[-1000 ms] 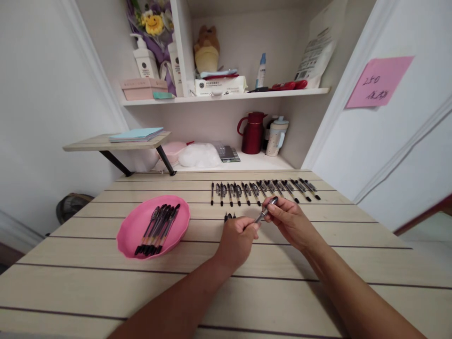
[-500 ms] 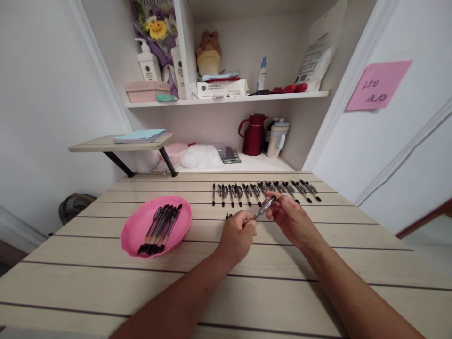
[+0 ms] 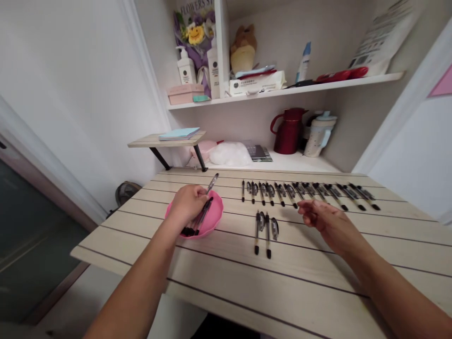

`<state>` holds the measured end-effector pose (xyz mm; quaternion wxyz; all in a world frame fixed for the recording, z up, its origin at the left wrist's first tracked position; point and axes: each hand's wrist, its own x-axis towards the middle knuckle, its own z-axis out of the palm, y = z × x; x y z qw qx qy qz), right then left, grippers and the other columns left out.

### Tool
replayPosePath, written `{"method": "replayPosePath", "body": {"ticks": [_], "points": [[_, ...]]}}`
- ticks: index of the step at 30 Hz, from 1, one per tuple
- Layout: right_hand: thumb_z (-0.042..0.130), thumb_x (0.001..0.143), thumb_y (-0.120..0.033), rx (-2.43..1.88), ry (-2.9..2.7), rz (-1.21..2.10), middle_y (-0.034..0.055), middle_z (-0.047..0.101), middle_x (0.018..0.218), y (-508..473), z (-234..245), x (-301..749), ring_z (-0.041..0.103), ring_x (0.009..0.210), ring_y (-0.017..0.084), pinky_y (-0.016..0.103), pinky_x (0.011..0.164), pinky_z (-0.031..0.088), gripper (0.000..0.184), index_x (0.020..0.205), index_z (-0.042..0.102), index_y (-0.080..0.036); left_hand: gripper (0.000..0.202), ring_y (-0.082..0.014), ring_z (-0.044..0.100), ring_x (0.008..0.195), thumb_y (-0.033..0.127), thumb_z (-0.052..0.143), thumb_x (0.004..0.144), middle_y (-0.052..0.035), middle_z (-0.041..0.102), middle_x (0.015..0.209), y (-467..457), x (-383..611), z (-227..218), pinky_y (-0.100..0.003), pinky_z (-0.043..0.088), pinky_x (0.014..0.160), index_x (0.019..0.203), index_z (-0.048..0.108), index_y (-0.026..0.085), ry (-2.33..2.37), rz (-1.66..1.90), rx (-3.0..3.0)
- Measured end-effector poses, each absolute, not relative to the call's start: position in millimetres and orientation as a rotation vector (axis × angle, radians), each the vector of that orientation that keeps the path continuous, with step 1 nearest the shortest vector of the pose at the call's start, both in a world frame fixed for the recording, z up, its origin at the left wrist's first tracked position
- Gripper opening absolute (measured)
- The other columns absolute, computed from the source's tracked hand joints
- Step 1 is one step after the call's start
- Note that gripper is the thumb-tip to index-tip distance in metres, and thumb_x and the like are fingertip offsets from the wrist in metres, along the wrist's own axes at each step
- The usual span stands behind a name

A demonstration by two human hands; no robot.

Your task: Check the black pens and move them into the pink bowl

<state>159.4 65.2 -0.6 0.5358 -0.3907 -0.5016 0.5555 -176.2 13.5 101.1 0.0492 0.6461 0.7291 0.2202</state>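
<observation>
My left hand (image 3: 187, 203) is closed on a black pen (image 3: 212, 182) and hovers over the pink bowl (image 3: 215, 214), which holds several more black pens (image 3: 198, 221). My right hand (image 3: 319, 215) hangs just above the table to the right, fingers loosely curled, holding nothing I can see. A long row of pens and caps (image 3: 307, 192) lies across the far side of the table. Nearer to me lie two pens with caps beside them (image 3: 264, 227), between my hands.
The wooden table (image 3: 282, 282) has its left edge near the pink bowl. Behind it stand a red jug (image 3: 288, 131), a light cup (image 3: 318, 134) and a white bag (image 3: 230, 154). A small shelf (image 3: 165, 140) with a blue pad juts out at the left.
My hands have separated. The left hand carried the pen leftward over the pink bowl; the right hand let go and stayed near the pen row. My head turned left.
</observation>
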Motion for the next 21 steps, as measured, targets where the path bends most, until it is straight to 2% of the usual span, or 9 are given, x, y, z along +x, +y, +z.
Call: {"method": "replayPosePath", "body": {"ticks": [4, 9, 17, 21], "points": [[0.057, 0.074, -0.048, -0.977, -1.218, 1.317, 0.0033, 0.06, 0.074, 65.3, -1.8, 157.9, 0.048, 0.055, 0.01, 0.022, 0.047, 0.04, 0.031, 0.086, 0.065, -0.02, 0.017, -0.0147, 0.056, 0.059, 0.024, 0.048, 0.07, -0.0013, 0.064, 0.061, 8.2, -199.4, 77.6, -0.023, 0.033, 0.053, 0.066, 0.064, 0.02, 2.382, 0.334, 1.878], [0.057, 0.073, -0.05, -1.007, -1.234, 1.3, 0.0036, 0.06, 0.074, 67.3, -4.2, 159.1, 0.048, 0.054, 0.01, 0.022, 0.046, 0.04, 0.034, 0.087, 0.065, -0.02, 0.017, -0.0176, 0.057, 0.059, 0.021, 0.047, 0.069, -0.0049, 0.065, 0.063, 11.8, -199.7, 58.9, -0.025, 0.032, 0.05, 0.062, 0.062, 0.019, 2.428, 0.24, 1.833], [0.058, 0.073, -0.049, -1.019, -1.261, 1.312, 0.0047, 0.061, 0.075, 67.3, -4.8, 157.7, 0.049, 0.053, 0.01, 0.023, 0.047, 0.039, 0.035, 0.087, 0.065, -0.017, 0.017, -0.0197, 0.058, 0.067, 0.029, 0.048, 0.073, -0.0087, 0.067, 0.077, 15.2, -190.1, 62.2, -0.026, 0.033, 0.054, 0.076, 0.061, 0.017, 2.457, 0.218, 1.911], [0.059, 0.072, -0.049, -1.028, -1.335, 1.275, 0.0047, 0.061, 0.073, 65.7, -2.0, 153.0, 0.048, 0.052, 0.01, 0.024, 0.047, 0.038, 0.035, 0.086, 0.065, -0.017, 0.019, -0.0193, 0.057, 0.071, 0.03, 0.046, 0.075, -0.0071, 0.066, 0.086, 9.8, -163.2, 69.7, -0.026, 0.034, 0.056, 0.081, 0.061, 0.019, 2.323, 0.38, 2.089]]}}
